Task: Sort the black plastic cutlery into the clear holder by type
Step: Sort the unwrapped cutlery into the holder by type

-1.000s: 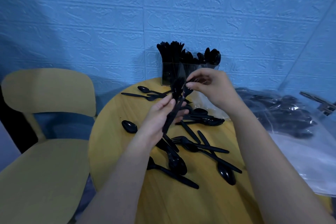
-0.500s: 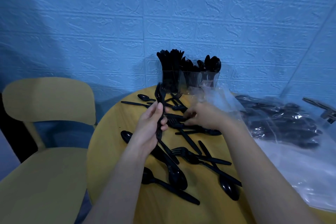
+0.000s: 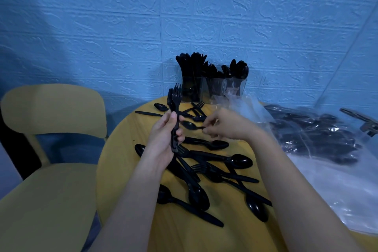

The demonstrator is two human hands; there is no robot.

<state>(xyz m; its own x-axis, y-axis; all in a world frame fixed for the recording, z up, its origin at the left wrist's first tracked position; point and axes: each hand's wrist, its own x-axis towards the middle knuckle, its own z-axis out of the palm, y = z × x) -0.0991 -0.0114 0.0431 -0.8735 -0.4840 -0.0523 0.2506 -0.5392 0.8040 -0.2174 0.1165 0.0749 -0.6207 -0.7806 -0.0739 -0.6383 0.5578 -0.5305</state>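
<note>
Head view. Left hand (image 3: pixel 163 141): raised above the table, fingers and thumb curled round the handles of a small bunch of black plastic forks (image 3: pixel 174 108), held upright with tines up.
Right hand (image 3: pixel 227 124): low over the table, fingertips pinching the handle end of a black plastic spoon (image 3: pixel 189 125) that points its bowl to the left.
Round yellow wooden table (image 3: pixel 131 149): carries a loose scatter of black plastic cutlery (image 3: pixel 204 172), spoons, forks and knives crossing one another, between and below the hands.
Clear three-compartment holder (image 3: pixel 212 89): at the far table edge against the blue textured wall (image 3: pixel 184 16); left compartment filled upright with what look like knives, middle with forks, right with spoons.
Clear plastic bag (image 3: pixel 319 141): right of the table, with more black cutlery inside.
Yellow chair (image 3: pixel 51 149): left of the table.
</note>
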